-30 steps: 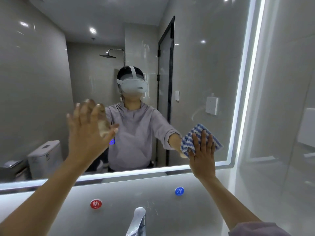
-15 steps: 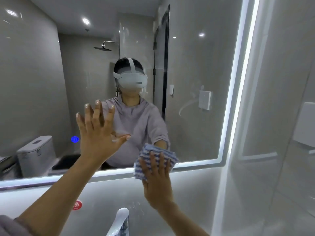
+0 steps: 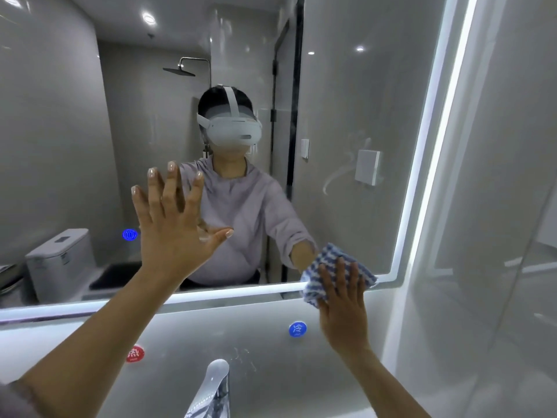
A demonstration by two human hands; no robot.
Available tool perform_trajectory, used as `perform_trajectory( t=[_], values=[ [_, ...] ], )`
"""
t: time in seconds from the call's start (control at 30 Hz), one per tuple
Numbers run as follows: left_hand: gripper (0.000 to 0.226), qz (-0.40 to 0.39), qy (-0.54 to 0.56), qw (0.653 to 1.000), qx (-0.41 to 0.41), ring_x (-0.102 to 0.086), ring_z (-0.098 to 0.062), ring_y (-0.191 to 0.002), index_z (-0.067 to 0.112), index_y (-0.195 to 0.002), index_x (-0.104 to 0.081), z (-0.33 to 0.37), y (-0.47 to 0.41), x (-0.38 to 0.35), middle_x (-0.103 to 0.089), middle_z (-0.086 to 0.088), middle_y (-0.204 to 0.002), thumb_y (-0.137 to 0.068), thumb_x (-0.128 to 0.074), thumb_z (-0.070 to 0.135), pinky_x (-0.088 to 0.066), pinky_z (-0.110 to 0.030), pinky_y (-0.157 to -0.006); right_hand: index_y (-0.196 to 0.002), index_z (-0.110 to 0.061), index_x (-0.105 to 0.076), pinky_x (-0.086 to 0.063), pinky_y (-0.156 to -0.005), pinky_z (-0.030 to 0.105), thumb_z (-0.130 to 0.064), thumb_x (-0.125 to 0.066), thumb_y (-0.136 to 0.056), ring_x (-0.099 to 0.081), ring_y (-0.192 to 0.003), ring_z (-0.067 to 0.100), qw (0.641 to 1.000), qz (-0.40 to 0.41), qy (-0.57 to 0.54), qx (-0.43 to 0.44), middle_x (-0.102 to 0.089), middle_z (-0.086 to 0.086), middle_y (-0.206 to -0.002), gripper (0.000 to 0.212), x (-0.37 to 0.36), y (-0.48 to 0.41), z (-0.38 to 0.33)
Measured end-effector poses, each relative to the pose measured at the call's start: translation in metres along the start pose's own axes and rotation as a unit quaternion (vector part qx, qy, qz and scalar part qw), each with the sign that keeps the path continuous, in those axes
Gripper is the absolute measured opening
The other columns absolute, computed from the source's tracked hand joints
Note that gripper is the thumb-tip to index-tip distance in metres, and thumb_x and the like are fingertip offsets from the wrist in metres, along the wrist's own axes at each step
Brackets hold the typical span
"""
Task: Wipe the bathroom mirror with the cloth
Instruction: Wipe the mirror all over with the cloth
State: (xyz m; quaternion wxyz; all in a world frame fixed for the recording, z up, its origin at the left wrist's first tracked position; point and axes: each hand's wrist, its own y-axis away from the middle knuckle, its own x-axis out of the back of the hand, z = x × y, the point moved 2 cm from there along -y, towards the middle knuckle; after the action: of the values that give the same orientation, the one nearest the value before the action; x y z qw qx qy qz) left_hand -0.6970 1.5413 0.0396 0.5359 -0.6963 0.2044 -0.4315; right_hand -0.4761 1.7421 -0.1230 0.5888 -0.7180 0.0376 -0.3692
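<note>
The bathroom mirror (image 3: 355,110) fills the wall ahead, edged by a lit white strip. My right hand (image 3: 343,309) presses a blue-and-white checked cloth (image 3: 331,260) flat against the mirror's bottom edge near its lower right corner. Most of the cloth shows above my fingers. My left hand (image 3: 174,230) rests flat on the glass at centre left with its fingers spread and holds nothing. A faint curved smear (image 3: 337,176) marks the glass at the right.
A chrome tap (image 3: 214,387) juts up at the bottom centre. On the wall below the mirror sit a red hot-water sticker (image 3: 135,353) and a blue cold-water sticker (image 3: 297,329). A glossy side wall (image 3: 497,206) closes the right. A blue touch button (image 3: 129,234) glows on the mirror.
My right hand has slid the cloth back to the right along the mirror's bottom edge, after first sweeping down and left. The left hand has stayed pressed on the glass.
</note>
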Motion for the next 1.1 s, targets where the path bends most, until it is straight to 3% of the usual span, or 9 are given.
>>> perform_trajectory(
  t=[0.1, 0.23, 0.4, 0.53, 0.6, 0.7, 0.87, 0.97, 1.1],
  values=[
    [0.101, 0.002, -0.007, 1.000, -0.002, -0.009, -0.046, -0.142, 0.018, -0.148, -0.020, -0.001, 0.000, 0.000, -0.015, -0.026, -0.153, -0.072, -0.046, 0.079, 0.002, -0.056, -0.114, -0.152, -0.025, -0.003, -0.012, -0.116, 0.048, -0.039, -0.019, -0.101, 0.002, -0.147, 0.026, 1.000, -0.003, 0.001, -0.029, 0.010, 0.000, -0.160, 0.056, 0.008, -0.002, 0.012],
    [0.104, -0.002, 0.005, 1.000, -0.001, -0.011, -0.047, -0.141, 0.020, -0.149, -0.019, -0.001, -0.001, 0.000, -0.014, -0.024, -0.154, -0.069, -0.053, 0.077, -0.004, -0.061, -0.113, -0.148, -0.008, -0.015, -0.029, -0.107, 0.063, -0.034, -0.028, -0.095, -0.016, -0.142, 0.040, 0.985, -0.017, -0.018, -0.171, -0.009, 0.017, -0.154, 0.061, 0.019, -0.012, 0.025],
    [0.102, -0.026, 0.015, 1.000, -0.002, -0.009, -0.048, -0.141, 0.020, -0.149, -0.013, -0.002, -0.001, -0.002, -0.009, -0.023, -0.155, -0.073, -0.040, 0.082, -0.011, -0.066, -0.111, -0.142, 0.004, -0.013, -0.019, -0.108, 0.066, -0.004, -0.046, -0.092, -0.017, -0.135, 0.057, 0.969, 0.019, -0.023, -0.246, -0.015, 0.039, -0.147, 0.060, 0.017, -0.026, 0.001],
    [0.101, -0.055, 0.018, 0.998, 0.007, -0.005, -0.048, -0.142, 0.020, -0.151, -0.013, -0.002, -0.002, -0.001, 0.004, -0.020, -0.156, -0.074, -0.032, 0.084, -0.009, -0.065, -0.111, -0.145, 0.002, -0.009, -0.012, -0.114, 0.061, -0.006, -0.050, -0.096, -0.005, -0.140, 0.052, 0.959, -0.004, -0.043, -0.279, 0.000, 0.030, -0.151, 0.064, 0.006, -0.028, -0.023],
    [0.101, -0.051, 0.027, 0.998, 0.002, -0.009, -0.049, -0.141, 0.019, -0.149, -0.019, -0.001, -0.003, 0.000, -0.009, -0.023, -0.154, -0.073, -0.041, 0.081, -0.011, -0.066, -0.111, -0.147, -0.002, -0.010, -0.018, -0.111, 0.063, -0.021, -0.039, -0.100, -0.012, -0.139, 0.053, 0.966, 0.000, -0.066, -0.251, -0.006, 0.028, -0.152, 0.059, 0.004, -0.030, -0.042],
    [0.103, -0.035, 0.015, 0.999, -0.003, -0.011, -0.048, -0.140, 0.018, -0.148, -0.018, -0.001, -0.002, -0.001, -0.015, -0.024, -0.153, -0.070, -0.051, 0.078, -0.012, -0.065, -0.111, -0.149, -0.009, -0.019, -0.017, -0.112, 0.061, -0.036, -0.022, -0.100, -0.014, -0.140, 0.049, 0.992, -0.013, -0.041, -0.118, -0.018, 0.029, -0.152, 0.056, 0.007, -0.044, -0.069],
    [0.102, -0.034, -0.003, 0.999, -0.010, -0.005, -0.044, -0.142, 0.019, -0.149, -0.017, -0.003, -0.001, -0.004, -0.011, -0.024, -0.155, -0.071, -0.042, 0.080, -0.009, -0.065, -0.111, -0.152, -0.025, -0.011, -0.003, -0.117, 0.053, -0.038, -0.032, -0.097, 0.000, -0.145, 0.040, 0.998, -0.012, 0.008, 0.053, -0.008, 0.011, -0.158, 0.060, 0.013, -0.075, -0.080],
    [0.101, -0.026, -0.012, 0.999, -0.013, -0.006, -0.045, -0.142, 0.016, -0.148, -0.021, -0.003, 0.000, -0.004, -0.005, -0.019, -0.156, -0.072, -0.034, 0.081, -0.006, -0.064, -0.112, -0.152, -0.029, -0.007, -0.004, -0.116, 0.053, -0.038, -0.038, -0.095, 0.007, -0.146, 0.034, 0.994, -0.018, 0.015, 0.103, -0.009, 0.007, -0.159, 0.066, 0.013, -0.079, -0.071],
    [0.099, -0.013, -0.021, 1.000, -0.017, -0.003, -0.042, -0.142, 0.020, -0.148, -0.022, -0.004, 0.000, -0.004, -0.001, -0.015, -0.156, -0.073, -0.026, 0.085, -0.002, -0.060, -0.113, -0.151, -0.030, -0.016, -0.009, -0.116, 0.053, -0.036, -0.039, -0.096, -0.002, -0.147, 0.034, 0.987, -0.015, 0.019, 0.158, -0.009, 0.002, -0.159, 0.060, 0.012, -0.077, -0.050]
  ],
)
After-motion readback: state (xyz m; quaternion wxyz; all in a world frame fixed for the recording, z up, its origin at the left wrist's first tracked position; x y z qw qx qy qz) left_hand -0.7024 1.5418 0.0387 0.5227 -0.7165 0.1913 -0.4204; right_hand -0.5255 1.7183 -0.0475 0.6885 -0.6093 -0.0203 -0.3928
